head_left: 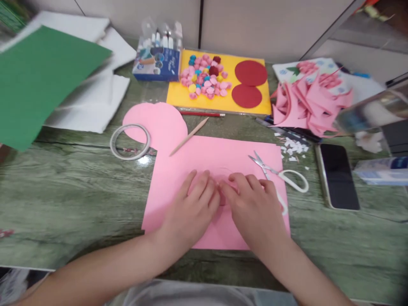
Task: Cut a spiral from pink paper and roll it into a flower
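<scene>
Both hands meet over a pink sheet [197,155] on the table. My left hand [196,204] has its fingers bent, their tips hidden or blurred around a small pink piece between the hands. My right hand [251,199] comes in from the other side, thumb and forefinger pinched toward the same spot; what they hold is too small to make out. White-handled scissors [274,170] lie on the sheet's right side, one handle loop partly behind my right hand. A wooden stick [189,136] rests across the sheet's upper left corner.
Left are a tape roll [112,142], pink rounded cutouts [165,121] and a green sheet [51,76]. Behind lie a marker box [156,64], a red pencil [200,114] and a yellow pack [204,104] with small paper pieces. Right are pink scraps [306,100] and a phone [339,176].
</scene>
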